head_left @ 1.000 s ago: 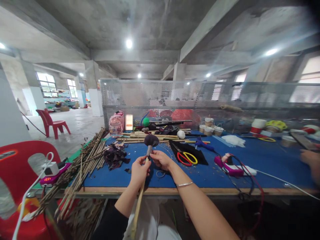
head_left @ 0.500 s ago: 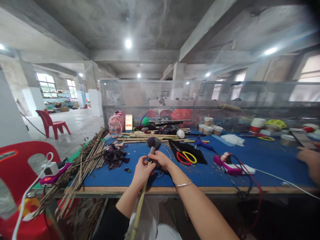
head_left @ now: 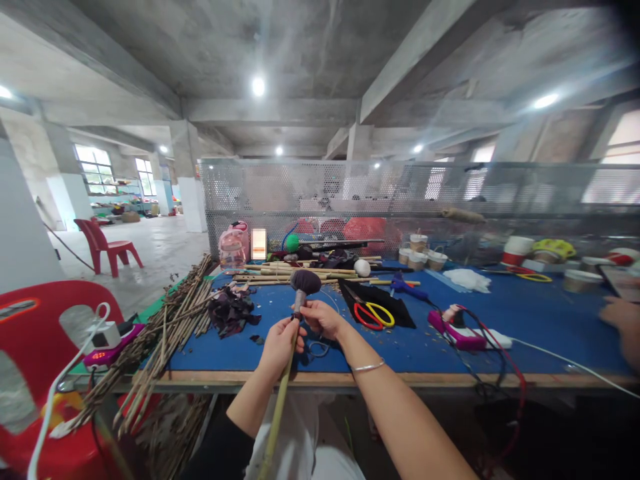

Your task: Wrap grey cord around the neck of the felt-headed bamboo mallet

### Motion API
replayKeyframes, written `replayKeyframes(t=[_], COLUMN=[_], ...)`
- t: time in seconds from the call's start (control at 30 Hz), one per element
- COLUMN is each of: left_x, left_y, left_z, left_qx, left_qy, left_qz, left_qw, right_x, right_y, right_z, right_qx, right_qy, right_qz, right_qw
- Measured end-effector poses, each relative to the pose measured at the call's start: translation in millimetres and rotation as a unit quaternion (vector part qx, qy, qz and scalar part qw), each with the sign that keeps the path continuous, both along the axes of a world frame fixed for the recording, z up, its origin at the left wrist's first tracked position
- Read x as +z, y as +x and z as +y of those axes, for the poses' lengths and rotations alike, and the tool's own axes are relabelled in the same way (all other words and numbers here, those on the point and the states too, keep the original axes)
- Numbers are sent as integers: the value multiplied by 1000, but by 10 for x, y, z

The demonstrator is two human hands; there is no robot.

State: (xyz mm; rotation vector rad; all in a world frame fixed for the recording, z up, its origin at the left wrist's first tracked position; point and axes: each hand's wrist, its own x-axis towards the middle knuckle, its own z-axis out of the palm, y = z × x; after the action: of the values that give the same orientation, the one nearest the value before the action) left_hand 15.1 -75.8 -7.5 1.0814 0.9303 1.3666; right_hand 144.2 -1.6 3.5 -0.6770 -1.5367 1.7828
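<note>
My left hand point(head_left: 281, 341) is closed round a greenish bamboo stick point(head_left: 279, 407) just below its top end. The stick slants down toward my lap. At its upper end is a rounded dark cloth-covered head point(head_left: 306, 282), with a grey wrapped neck point(head_left: 299, 303) under it. My right hand point(head_left: 324, 319) is pinched closed beside the neck; what lies between its fingertips is too small to make out. A thin wire loop point(head_left: 319, 348) lies on the table by my right hand.
On the blue table point(head_left: 390, 357) are dark cloth scraps point(head_left: 233, 310), a bundle of thin sticks point(head_left: 170, 320), red-and-yellow scissors point(head_left: 374, 315) on black cloth, a blue glue gun point(head_left: 406, 287) and a purple power strip point(head_left: 463, 333). Another person's hand point(head_left: 620, 313) is at the right edge.
The dark head has tilted and its grey neck shows more clearly. My left hand has shifted slightly down along the stick, and my right fingers have come off the neck's front to its side.
</note>
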Motion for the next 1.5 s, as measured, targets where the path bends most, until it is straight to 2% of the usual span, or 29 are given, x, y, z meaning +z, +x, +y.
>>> replayKeyframes(t=[0.1,0.17,0.27,0.37,0.5,0.67,0.77,0.83,0.9,1.03,1.1,1.2,1.33,1.5], left_x=[23,28,1,-49,-60,2,10,-2,-25,-78,-93,-93,-78,-43], left_y=[24,54,90,91,60,29,27,42,72,122,124,100,36,-5], left_z=[6,14,23,28,26,-1,-14,-14,-7,14,22,25,30,41], left_qx=[-28,11,111,134,109,25,-29,-41,-7,135,156,130,79,-15], left_qy=[-44,-53,-9,29,22,9,-2,-15,-14,51,62,46,12,-22], left_qz=[12,20,59,94,47,-30,-27,1,40,105,120,115,44,15], left_qw=[999,998,992,986,993,999,999,999,999,984,978,984,996,1000], right_x=[-9,-12,-14,-11,6,42,50,40,16,-34,-36,3,77,48], right_y=[1,-3,-12,-20,-20,-2,3,-3,-14,-33,-37,-41,-36,-15], right_z=[9,16,22,20,6,-25,-38,-31,-10,36,37,4,-52,-25], right_qx=[-32,-48,-60,-63,-35,-5,-8,-23,-45,-72,-67,-40,-7,-14], right_qy=[10,11,12,17,10,-35,-41,-29,-14,9,12,1,-8,-6], right_qz=[-18,-29,-29,-30,-13,20,30,22,9,-13,-14,1,20,18], right_qw=[999,998,998,997,999,999,999,999,999,997,998,999,1000,1000])
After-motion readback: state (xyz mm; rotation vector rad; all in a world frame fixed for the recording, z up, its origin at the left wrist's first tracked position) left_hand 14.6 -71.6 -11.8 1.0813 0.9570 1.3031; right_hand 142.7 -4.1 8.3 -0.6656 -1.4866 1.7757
